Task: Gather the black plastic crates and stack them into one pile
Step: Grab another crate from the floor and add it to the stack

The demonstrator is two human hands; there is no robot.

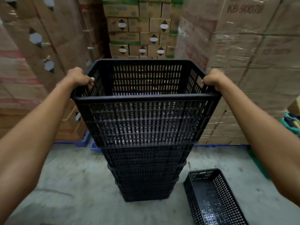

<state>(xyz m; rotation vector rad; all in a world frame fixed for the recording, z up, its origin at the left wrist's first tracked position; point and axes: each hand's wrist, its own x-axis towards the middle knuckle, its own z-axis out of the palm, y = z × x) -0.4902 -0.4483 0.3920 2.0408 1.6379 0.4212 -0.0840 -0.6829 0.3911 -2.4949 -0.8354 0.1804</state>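
The top crate point(146, 120) is black with rows of long thin holes. The low crate point(215, 198) is black with small dot holes. The floor point(65, 176) is grey. The boxes point(121, 10) are brown with green stripes

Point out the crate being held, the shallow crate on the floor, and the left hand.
held black crate point(146, 120), head view, on its near slotted wall.
shallow black crate point(211, 202), head view, on its perforated bottom.
left hand point(79, 77), head view, on the hand's back.
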